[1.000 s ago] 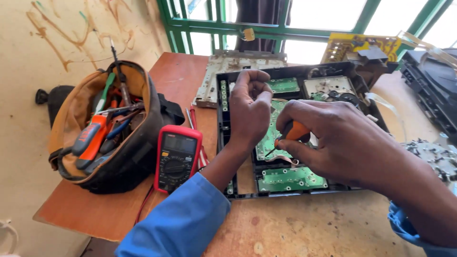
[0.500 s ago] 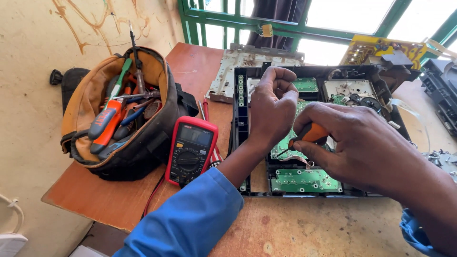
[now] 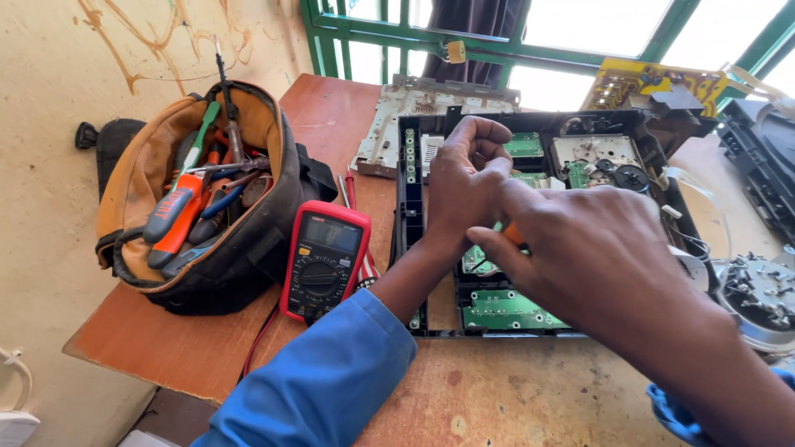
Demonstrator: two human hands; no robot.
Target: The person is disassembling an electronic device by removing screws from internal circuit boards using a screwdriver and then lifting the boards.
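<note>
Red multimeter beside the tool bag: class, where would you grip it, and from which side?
Probably grip the multimeter across its two long red edges, coming from above. It lies flat, face up, with the tool bag close on one side.

The single head-worn camera looks steeply down and forward, close over the wooden table [image 3: 190,348], facing the green-framed window [image 3: 397,41].
</note>
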